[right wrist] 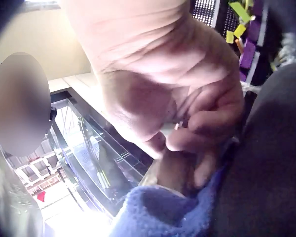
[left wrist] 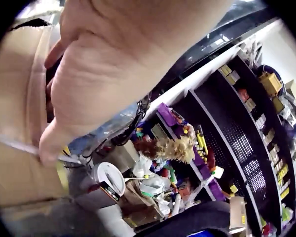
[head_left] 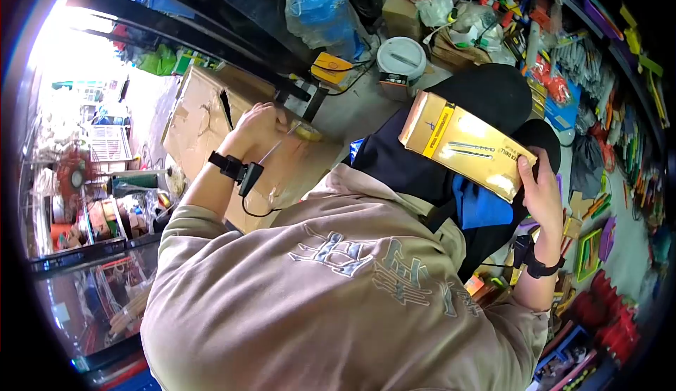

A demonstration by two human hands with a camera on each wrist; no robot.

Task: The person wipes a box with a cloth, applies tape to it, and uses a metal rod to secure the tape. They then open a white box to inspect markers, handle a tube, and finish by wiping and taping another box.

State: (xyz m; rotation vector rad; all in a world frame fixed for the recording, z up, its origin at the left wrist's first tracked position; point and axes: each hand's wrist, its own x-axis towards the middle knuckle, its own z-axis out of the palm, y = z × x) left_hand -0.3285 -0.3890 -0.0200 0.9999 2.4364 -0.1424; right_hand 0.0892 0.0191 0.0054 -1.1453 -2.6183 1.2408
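The yellow-brown carton (head_left: 468,144), printed with drill bits, lies tilted above the dark-trousered legs. My right hand (head_left: 542,190) grips its right end with the thumb on the printed face. In the right wrist view my right hand (right wrist: 172,94) has curled fingers around the carton's shadowed end (right wrist: 175,170). My left hand (head_left: 262,127) is bent over the big cardboard box (head_left: 201,120), beside a thin rod (head_left: 278,144) and a yellowish tape roll (head_left: 308,132). In the left wrist view my left hand (left wrist: 103,74) is at the box's edge (left wrist: 15,98); its fingertips are partly hidden.
A white round tub (head_left: 401,56) and an orange box (head_left: 331,67) stand beyond my legs. Blue cloth (head_left: 482,204) lies under the carton. Bags and tools crowd the right side; a glass case (head_left: 105,299) is at lower left. Another person (right wrist: 19,103) shows in the right wrist view.
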